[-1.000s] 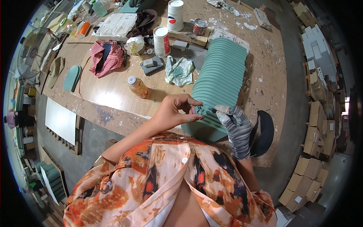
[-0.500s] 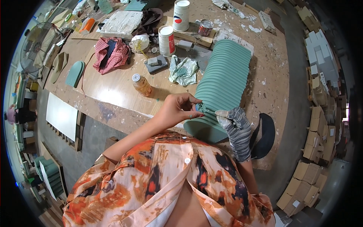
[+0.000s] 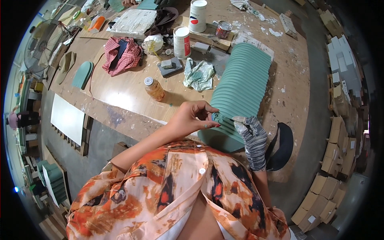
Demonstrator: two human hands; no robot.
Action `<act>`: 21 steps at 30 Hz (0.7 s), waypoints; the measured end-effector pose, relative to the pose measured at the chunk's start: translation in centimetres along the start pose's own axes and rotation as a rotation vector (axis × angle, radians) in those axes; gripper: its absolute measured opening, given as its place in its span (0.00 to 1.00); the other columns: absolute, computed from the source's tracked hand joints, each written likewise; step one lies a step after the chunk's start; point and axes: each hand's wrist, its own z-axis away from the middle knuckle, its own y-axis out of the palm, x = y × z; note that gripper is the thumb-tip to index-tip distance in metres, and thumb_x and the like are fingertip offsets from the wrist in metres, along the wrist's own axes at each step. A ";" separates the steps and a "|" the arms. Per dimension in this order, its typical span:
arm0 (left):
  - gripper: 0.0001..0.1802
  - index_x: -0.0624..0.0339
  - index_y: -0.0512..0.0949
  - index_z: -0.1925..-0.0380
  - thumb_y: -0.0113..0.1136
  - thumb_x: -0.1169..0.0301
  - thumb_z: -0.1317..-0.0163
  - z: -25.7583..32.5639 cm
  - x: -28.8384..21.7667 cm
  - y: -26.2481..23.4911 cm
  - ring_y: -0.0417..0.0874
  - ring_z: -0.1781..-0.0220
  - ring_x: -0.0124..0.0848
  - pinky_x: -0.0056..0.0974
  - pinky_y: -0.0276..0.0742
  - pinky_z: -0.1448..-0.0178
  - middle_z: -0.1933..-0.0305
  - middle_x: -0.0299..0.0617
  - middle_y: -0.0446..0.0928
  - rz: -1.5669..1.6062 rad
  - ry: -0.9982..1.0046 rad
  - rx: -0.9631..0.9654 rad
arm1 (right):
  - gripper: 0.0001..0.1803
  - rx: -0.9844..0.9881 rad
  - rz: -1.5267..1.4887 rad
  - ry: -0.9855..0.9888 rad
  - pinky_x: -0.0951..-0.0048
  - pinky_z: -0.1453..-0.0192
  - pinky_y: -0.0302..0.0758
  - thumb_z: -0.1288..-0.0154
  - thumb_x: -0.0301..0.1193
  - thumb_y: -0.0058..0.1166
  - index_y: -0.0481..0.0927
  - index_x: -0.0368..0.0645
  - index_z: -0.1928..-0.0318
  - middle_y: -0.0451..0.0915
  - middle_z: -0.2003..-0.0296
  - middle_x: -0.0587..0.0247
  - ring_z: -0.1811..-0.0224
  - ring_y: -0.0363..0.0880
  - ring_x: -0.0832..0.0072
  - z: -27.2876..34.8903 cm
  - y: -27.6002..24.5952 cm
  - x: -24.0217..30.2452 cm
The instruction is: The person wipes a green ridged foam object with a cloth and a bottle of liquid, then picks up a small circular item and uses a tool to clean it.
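Observation:
A ribbed green half-round piece (image 3: 242, 78) lies lengthwise on the worktable, its flat end toward me. Over that near end, my bare left hand (image 3: 197, 116) pinches a small crumbly green clump (image 3: 218, 117) between thumb and fingers. My right hand (image 3: 250, 130), in a grey striped knit glove, is closed just right of the clump. A thin dark sliver seems to run from its fingertips toward the clump, too small to name. Green smears mark my left fingertips. A black curved cloth-like piece (image 3: 281, 147) lies right of the gloved hand.
Left of the ribbed piece are a stained crumpled cloth (image 3: 199, 75), a glass jar (image 3: 154, 89), a grey block (image 3: 170, 67) and a checked red cloth (image 3: 121, 55). Farther back stand white canisters (image 3: 182, 43) and a small tin (image 3: 223, 29). Another person's hand (image 3: 129, 3) shows at the far edge.
The whole view has shifted slightly, so things sit a little farther right. Another person's hand has come into view at the far edge. My hands keep nearly the same pose, the gloved fingers a little looser.

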 end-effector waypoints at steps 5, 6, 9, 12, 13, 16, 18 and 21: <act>0.18 0.69 0.80 0.56 0.73 0.74 0.46 -0.2 0.6 -0.1 0.77 0.69 0.16 0.24 0.73 0.65 0.72 0.33 0.79 -0.072 0.050 -0.002 | 0.08 0.026 0.005 -0.002 0.76 0.48 0.77 0.37 0.19 0.58 0.83 0.36 0.57 0.84 0.59 0.58 0.57 0.81 0.75 -0.2 0.4 -0.6; 0.19 0.70 0.80 0.57 0.74 0.72 0.46 -0.2 0.7 -0.1 0.75 0.72 0.15 0.24 0.71 0.68 0.74 0.32 0.78 -0.061 0.070 -0.010 | 0.08 0.041 0.012 0.002 0.76 0.48 0.76 0.37 0.19 0.58 0.83 0.36 0.57 0.84 0.59 0.58 0.57 0.81 0.75 -0.3 0.5 -0.7; 0.19 0.70 0.80 0.57 0.74 0.72 0.46 -0.3 0.6 -0.1 0.75 0.72 0.15 0.24 0.71 0.68 0.74 0.32 0.78 -0.035 0.058 -0.023 | 0.08 0.016 -0.069 0.068 0.76 0.48 0.77 0.37 0.19 0.58 0.83 0.35 0.57 0.84 0.60 0.59 0.57 0.81 0.75 -0.5 0.6 -1.2; 0.18 0.68 0.79 0.54 0.71 0.76 0.45 -0.4 0.3 -0.3 0.81 0.67 0.18 0.24 0.76 0.63 0.69 0.34 0.80 -0.062 0.028 0.003 | 0.08 -0.032 -0.090 0.023 0.74 0.49 0.76 0.37 0.19 0.58 0.83 0.36 0.58 0.84 0.60 0.60 0.57 0.80 0.74 -0.3 0.5 -0.8; 0.18 0.68 0.79 0.54 0.71 0.76 0.45 -0.4 0.3 -0.2 0.81 0.67 0.18 0.24 0.76 0.63 0.69 0.34 0.80 -0.062 0.028 0.007 | 0.08 -0.035 -0.090 0.023 0.74 0.49 0.76 0.37 0.19 0.58 0.83 0.36 0.58 0.84 0.60 0.60 0.57 0.80 0.74 -0.3 0.5 -0.8; 0.18 0.69 0.79 0.53 0.70 0.79 0.44 -0.4 0.4 0.0 0.81 0.68 0.19 0.24 0.76 0.64 0.69 0.34 0.79 0.119 0.016 -0.002 | 0.10 -0.010 0.027 -0.040 0.72 0.48 0.74 0.40 0.17 0.60 0.84 0.38 0.58 0.83 0.60 0.60 0.57 0.79 0.72 -0.1 0.7 -0.9; 0.19 0.70 0.78 0.52 0.69 0.81 0.44 -0.5 0.9 -0.4 0.81 0.68 0.21 0.26 0.77 0.65 0.69 0.35 0.78 0.317 -0.021 -0.007 | 0.09 -0.009 0.057 -0.084 0.73 0.48 0.74 0.40 0.18 0.60 0.84 0.38 0.58 0.83 0.61 0.60 0.57 0.79 0.73 -0.1 0.4 -1.2; 0.18 0.71 0.76 0.50 0.66 0.80 0.41 -0.8 1.6 -0.9 0.82 0.67 0.23 0.29 0.79 0.63 0.68 0.35 0.78 0.352 -0.008 -0.016 | 0.09 -0.008 0.025 -0.079 0.74 0.50 0.76 0.39 0.19 0.59 0.84 0.38 0.58 0.84 0.60 0.62 0.58 0.80 0.75 0.3 -0.4 -1.3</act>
